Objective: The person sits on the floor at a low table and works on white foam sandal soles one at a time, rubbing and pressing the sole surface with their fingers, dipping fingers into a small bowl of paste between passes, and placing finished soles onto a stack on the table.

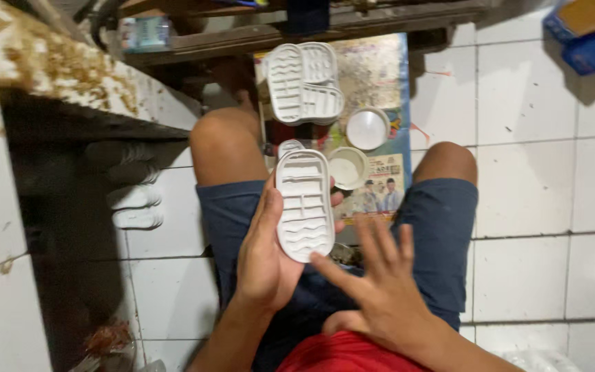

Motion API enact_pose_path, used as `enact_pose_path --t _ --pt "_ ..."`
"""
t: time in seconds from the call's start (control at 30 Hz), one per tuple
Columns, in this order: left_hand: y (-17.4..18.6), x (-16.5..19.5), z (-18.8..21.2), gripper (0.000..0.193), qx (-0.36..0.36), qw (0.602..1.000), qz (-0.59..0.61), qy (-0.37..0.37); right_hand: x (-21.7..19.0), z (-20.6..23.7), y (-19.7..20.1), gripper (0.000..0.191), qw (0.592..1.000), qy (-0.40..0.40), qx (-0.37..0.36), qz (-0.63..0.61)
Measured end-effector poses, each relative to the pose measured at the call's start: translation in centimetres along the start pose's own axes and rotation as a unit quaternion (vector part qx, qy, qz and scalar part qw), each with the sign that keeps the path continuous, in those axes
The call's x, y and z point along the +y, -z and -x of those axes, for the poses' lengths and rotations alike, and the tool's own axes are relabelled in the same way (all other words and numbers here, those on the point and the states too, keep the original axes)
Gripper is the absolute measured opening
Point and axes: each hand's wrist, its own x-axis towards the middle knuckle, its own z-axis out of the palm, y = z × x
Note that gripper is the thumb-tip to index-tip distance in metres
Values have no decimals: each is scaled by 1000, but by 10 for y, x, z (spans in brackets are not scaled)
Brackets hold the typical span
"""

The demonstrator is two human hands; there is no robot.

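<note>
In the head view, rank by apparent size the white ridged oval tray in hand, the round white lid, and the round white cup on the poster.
1. White ridged oval tray, largest, though nearest the camera.
2. Round white lid and round white cup look alike; unranked.

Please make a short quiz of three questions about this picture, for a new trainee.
1. True or false: the left hand holds a white ridged tray.
2. What does the right hand hold? A) a round lid B) nothing C) a blue box
3. Fill in: two more white trays lie stacked on the printed ____ on the floor.

Key: 1 true; 2 B, its fingers are spread beside the tray; 3 sheet.
</note>
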Motion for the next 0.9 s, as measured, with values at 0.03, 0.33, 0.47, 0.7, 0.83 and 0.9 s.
enact_pose_path --t 0.03,0.33,0.47,0.7,0.83,0.9 --pt "0 0 2 59 -22 999 8 -23 1 3 -2 82 1000 -8 10 -1" --pt "-14 -51 44 65 30 988 -149 -42 11 -15 15 83 978 -104 79 -165" --pt "-8 -54 46 65 22 991 -126 -33 7 -26 27 76 985 -100 82 -114" --pt "-2 -53 36 62 44 991 -126 13 4 -27 30 70 995 -42 81 -47" --pt "-3 -50 36 63 32 996 -84 10 12 -23 33 63 991 -58 104 -58" --pt "-4 -49 37 62 28 997 -69 29 17 -23 35 64 989 -75 109 -62"
